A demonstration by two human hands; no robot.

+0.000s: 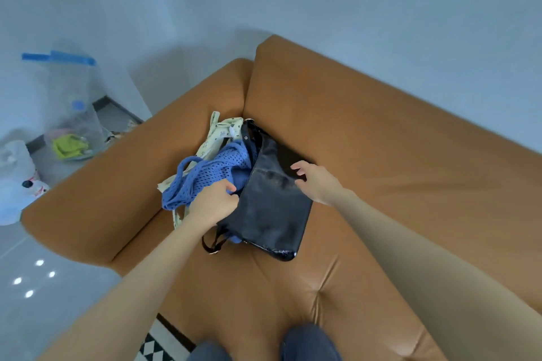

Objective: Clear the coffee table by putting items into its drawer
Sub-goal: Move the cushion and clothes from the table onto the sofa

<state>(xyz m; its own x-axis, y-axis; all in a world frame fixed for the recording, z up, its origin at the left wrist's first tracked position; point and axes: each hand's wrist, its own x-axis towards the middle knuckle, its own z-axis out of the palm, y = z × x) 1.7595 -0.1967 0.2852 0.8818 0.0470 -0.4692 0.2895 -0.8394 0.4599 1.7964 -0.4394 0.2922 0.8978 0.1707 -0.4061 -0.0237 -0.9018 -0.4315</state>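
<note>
Black bag, glossy, lies flat on seat of orange sofa, in the corner by the armrest, directly between the two hands. Left hand: fingers curled, pinching the bag's left edge where it meets the blue knit. Right hand: loosely spread and grasping nothing, thumb and forefinger tips at the bag's upper right edge; contact or just above, cannot tell. Bag's thin strap loops out below the left wrist. Blue knit garment, open-mesh, bunched just beyond the left fingers, partly tucked under the bag's left side. Cream patterned cloth beneath and behind the knit, farther from both hands, against the sofa corner. Well left of the left hand, on the grey floor: clear plastic bag with blue seal strip, something green inside; white plastic bag near it. Nearest the camera, knees in blue jeans and a black-and-white patterned rug.
</note>
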